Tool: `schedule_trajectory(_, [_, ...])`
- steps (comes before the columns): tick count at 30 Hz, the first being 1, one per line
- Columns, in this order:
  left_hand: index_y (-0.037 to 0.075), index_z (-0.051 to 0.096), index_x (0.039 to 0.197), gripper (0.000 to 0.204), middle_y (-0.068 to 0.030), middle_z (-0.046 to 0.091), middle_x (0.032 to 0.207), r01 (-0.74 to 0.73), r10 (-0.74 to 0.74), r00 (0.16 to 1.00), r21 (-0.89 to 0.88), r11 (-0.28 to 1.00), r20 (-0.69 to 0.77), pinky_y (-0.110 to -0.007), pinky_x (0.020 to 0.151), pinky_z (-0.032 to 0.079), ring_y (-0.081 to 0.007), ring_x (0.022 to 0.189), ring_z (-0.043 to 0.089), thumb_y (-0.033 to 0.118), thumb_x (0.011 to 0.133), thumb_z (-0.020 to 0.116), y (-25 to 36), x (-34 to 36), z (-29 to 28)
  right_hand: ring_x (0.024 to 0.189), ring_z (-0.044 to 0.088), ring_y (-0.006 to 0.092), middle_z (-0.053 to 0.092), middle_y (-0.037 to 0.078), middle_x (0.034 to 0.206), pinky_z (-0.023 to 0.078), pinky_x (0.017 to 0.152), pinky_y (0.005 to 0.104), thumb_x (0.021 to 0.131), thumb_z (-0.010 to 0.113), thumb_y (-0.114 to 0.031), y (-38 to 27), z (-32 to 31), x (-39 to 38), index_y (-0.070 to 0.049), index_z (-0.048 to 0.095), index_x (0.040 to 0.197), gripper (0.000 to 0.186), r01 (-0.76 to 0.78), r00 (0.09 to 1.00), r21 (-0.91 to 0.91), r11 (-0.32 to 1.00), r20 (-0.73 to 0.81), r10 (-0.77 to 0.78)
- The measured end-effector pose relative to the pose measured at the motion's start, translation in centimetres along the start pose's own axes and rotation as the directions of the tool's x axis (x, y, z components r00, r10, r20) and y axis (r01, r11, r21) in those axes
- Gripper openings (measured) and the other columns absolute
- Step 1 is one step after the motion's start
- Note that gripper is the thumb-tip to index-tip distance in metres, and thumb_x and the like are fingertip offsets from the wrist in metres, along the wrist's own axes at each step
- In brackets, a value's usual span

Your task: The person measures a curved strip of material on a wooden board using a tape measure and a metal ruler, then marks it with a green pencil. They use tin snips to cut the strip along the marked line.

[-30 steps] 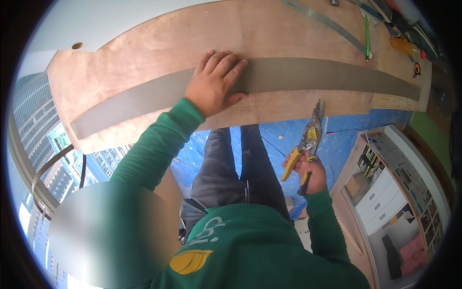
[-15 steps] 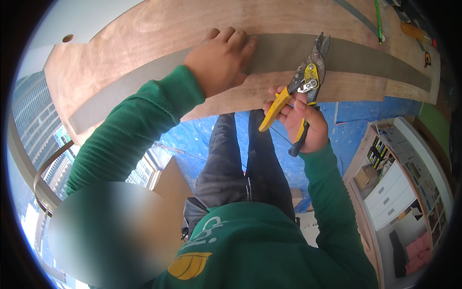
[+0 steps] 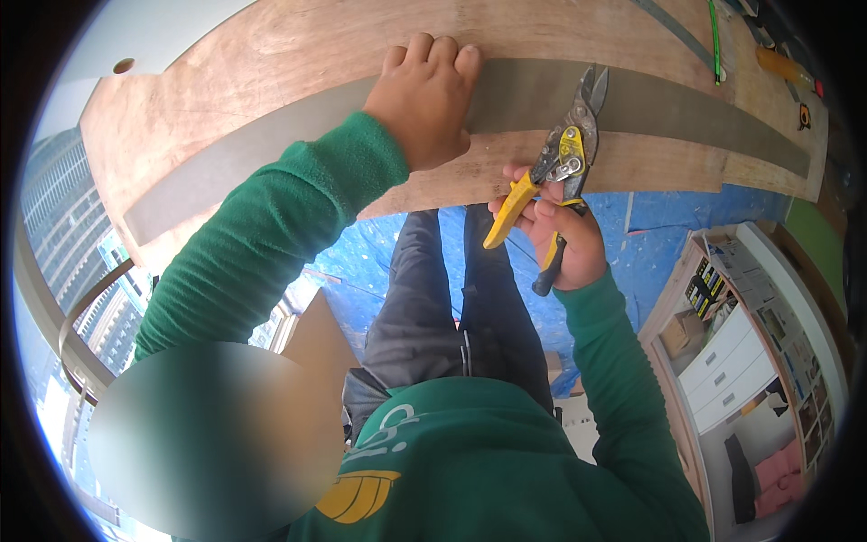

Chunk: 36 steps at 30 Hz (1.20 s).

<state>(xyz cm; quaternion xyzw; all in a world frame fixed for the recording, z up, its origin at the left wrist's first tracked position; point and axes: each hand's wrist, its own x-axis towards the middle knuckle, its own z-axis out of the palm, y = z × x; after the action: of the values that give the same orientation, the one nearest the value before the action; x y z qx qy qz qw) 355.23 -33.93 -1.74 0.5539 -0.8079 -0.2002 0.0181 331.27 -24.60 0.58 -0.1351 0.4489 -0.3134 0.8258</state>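
A long grey strip [image 3: 533,95] lies across the wooden board, looking curved in this view. My left hand [image 3: 424,104] rests over it left of the middle, fingers bent at the far edge and thumb by the near one, gripping its width. In my right hand [image 3: 573,244] is a pair of tin snips [image 3: 571,149] with yellow and black handles. Their handles are spread and the blades point away from me, slightly parted, above the strip. Some of the right fingers are hidden behind the handles.
The wooden board [image 3: 226,81] reaches toward a window on the left. A green pencil-like stick [image 3: 716,41], a metal ruler [image 3: 673,32] and an orange-handled tool [image 3: 784,65] lie at the far right. Blue sheeting [image 3: 668,212] covers the floor; a shelf unit [image 3: 722,361] stands at right.
My left hand has shifted a little right and away along the strip. The tin snips in my right hand have moved slightly left, with their handles a bit closer together.
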Motion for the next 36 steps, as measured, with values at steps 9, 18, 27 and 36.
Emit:
schedule_trajectory(9, [0.007,0.050,0.131,0.073,-0.0167,0.053,0.122,0.081,-0.080,0.997,-0.025,0.996,0.010,-0.049,0.101,0.045,-0.0388,0.119,0.053,0.019,0.065,0.079,0.5,0.2,-0.3,0.123,0.056,0.0363,0.046,0.017,0.147,0.040,0.112,0.0523,0.092,0.056,-0.021,-0.3,0.3,0.5,-0.001,0.049,0.140,0.052,0.023,1.000,-0.013,1.000,0.007,-0.023])
schedule_trajectory(18, [0.005,0.051,0.126,0.069,-0.0170,0.052,0.124,0.079,-0.079,0.997,-0.018,0.997,0.012,-0.049,0.102,0.043,-0.0382,0.120,0.052,0.019,0.065,0.080,0.4,0.5,-0.1,0.124,0.055,0.0370,0.041,0.019,0.151,0.038,0.114,0.0524,0.092,0.057,-0.022,-0.5,0.8,0.7,0.001,0.048,0.141,0.055,0.015,1.000,-0.012,1.000,-0.013,-0.015])
schedule_trajectory(27, [0.004,0.049,0.126,0.071,-0.0173,0.053,0.123,0.088,-0.088,0.995,-0.003,0.996,0.044,-0.048,0.100,0.043,-0.0365,0.120,0.052,0.020,0.065,0.082,0.5,0.7,0.0,0.119,0.060,0.0364,0.048,0.018,0.145,0.047,0.104,0.0508,0.095,0.057,-0.013,-0.2,1.0,0.9,0.004,0.044,0.142,0.051,0.031,0.999,0.074,0.997,-0.031,-0.029])
schedule_trajectory(36, [0.002,0.048,0.126,0.075,-0.0181,0.053,0.120,0.065,-0.065,0.998,0.000,0.998,-0.014,-0.049,0.098,0.043,-0.0374,0.116,0.053,0.018,0.062,0.084,1.2,-0.2,0.0,0.124,0.056,0.0342,0.043,0.019,0.152,0.039,0.114,0.0522,0.094,0.056,-0.025,0.0,1.0,0.8,0.002,0.043,0.146,0.060,0.035,0.999,-0.023,0.999,-0.039,-0.036])
